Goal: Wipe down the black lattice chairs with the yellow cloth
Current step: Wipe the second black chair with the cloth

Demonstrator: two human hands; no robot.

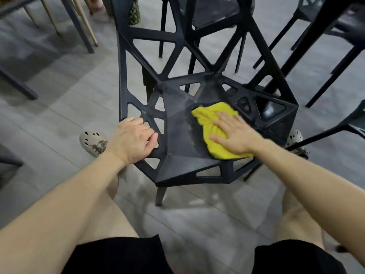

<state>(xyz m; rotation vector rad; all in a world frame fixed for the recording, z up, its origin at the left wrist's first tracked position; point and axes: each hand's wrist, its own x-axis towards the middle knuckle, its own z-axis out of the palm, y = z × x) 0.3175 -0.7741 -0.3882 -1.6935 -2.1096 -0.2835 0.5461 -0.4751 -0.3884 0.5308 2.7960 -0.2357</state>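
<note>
two bare hands meet one black lattice chair (178, 143) in the head view, which looks steeply down on its seat. the chair's backrest rises toward 12 o'clock, its open triangles showing the grey floor (59, 119) through them. the yellow cloth (212, 117) lies bunched on the seat's 3 o'clock half, touching the dark plastic. the right hand (236, 136) lies flat on top of the cloth, fingers straight and spread, pointing toward 10 o'clock, palm pressing the fabric down; cloth shows past the fingertips and under the wrist. the left hand (132, 141) is at the seat's 9 o'clock edge, its fingers curled round the frame bar there, thumb toward the seat's middle. pale smears show on the seat between the two hands. a pale perforated clog (92, 142) stands on the floor at 9 o'clock of the left hand, and a second clog (296, 137) peeks out behind the seat's 3 o'clock corner. black shorts (118, 256) fill the 6 o'clock edge. more black chairs (349, 34) stand at 12 and 2 o'clock, well apart from the hands. through the lattice at 2 o'clock a dark round shape (269, 110) shows under the seat, perhaps a table's pedestal foot; the blur there leaves it unsure. thin grey and wooden legs (77, 24) cross the 11 o'clock corner.
</note>
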